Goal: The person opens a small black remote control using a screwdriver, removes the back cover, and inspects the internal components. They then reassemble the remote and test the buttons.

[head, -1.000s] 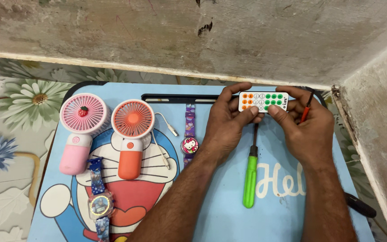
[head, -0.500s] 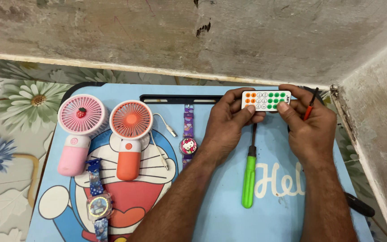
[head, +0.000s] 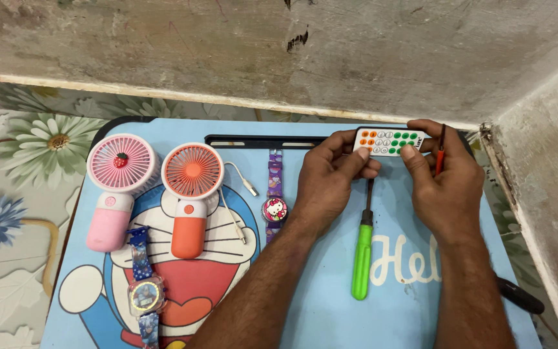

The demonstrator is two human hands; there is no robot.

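Note:
Both hands hold a small white remote (head: 390, 141) with orange and green buttons, face up, over the far edge of a blue cartoon lap table (head: 318, 304). My left hand (head: 330, 178) grips its left end, thumb on the lower edge. My right hand (head: 444, 184) grips its right end. A thin red-handled tool (head: 440, 158) rests against my right hand's fingers. A green-handled screwdriver (head: 362, 255) lies on the table below and between the hands.
On the table's left stand a pink handheld fan (head: 116, 187) and an orange handheld fan (head: 190, 194) with a white cable (head: 234, 194). A purple kids' watch (head: 274, 197) and a blue kids' watch (head: 144, 291) lie nearby. Concrete walls (head: 550, 174) close in behind and right; a black tool (head: 518, 296) lies at the right edge.
Both hands have carried the remote a little farther away, toward the table's back edge. The fans, watches and screwdriver have not moved.

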